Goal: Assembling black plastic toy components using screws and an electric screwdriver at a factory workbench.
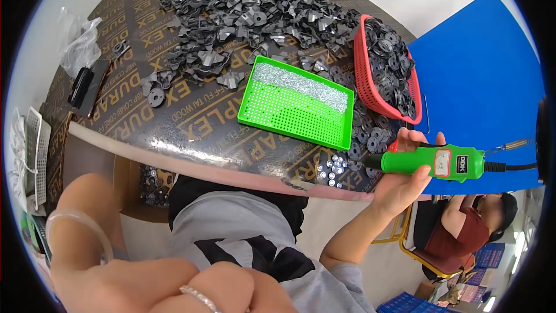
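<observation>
My right hand [397,192] is wrapped round a green electric screwdriver [406,161], which lies level over the table's right front edge. Its black nose points left, toward a small cluster of silver round metal pieces [332,169]. Very near the camera at lower left is my left hand [165,287], with a ring on a finger and a pale bangle on the wrist. Its fingers are curled and partly cut off by the lower edge, so anything in them is hidden. A green perforated tray [289,119] holds many tiny silver screws [301,86] along its far side.
Black plastic parts [255,14] are heaped across the table's far side. A red basket [360,75] of black discs stands right of the tray, before a blue panel [475,81]. A plastic bag [80,43] lies far left. Another person [460,229] sits at lower right.
</observation>
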